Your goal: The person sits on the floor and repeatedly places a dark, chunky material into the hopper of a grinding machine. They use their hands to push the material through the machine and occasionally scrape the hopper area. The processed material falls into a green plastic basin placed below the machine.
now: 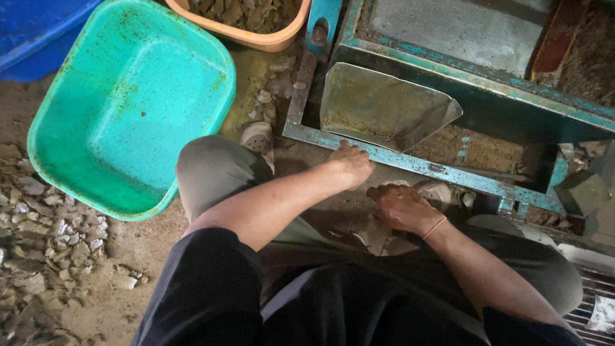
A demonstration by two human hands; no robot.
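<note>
Dusty earthen floor (pixel 122 256) strewn with pale stone chips (pixel 45 230) lies under a person crouching before a chipped turquoise-painted metal frame (pixel 410 163) that holds a bent grey sheet-metal chute (pixel 378 106). Their left hand (pixel 349 163) rests fingers-down on the frame's front rail, empty, just below the chute. Close beside it, the right hand (pixel 400 208) curls low near the ground, its grip hidden; an empty square turquoise plastic basin (pixel 134 102) sits at left.

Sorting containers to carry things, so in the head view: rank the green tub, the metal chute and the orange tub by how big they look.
1. Green tub, largest.
2. Metal chute.
3. Orange tub, though the frame crops it, so its true size is unsure.
</note>
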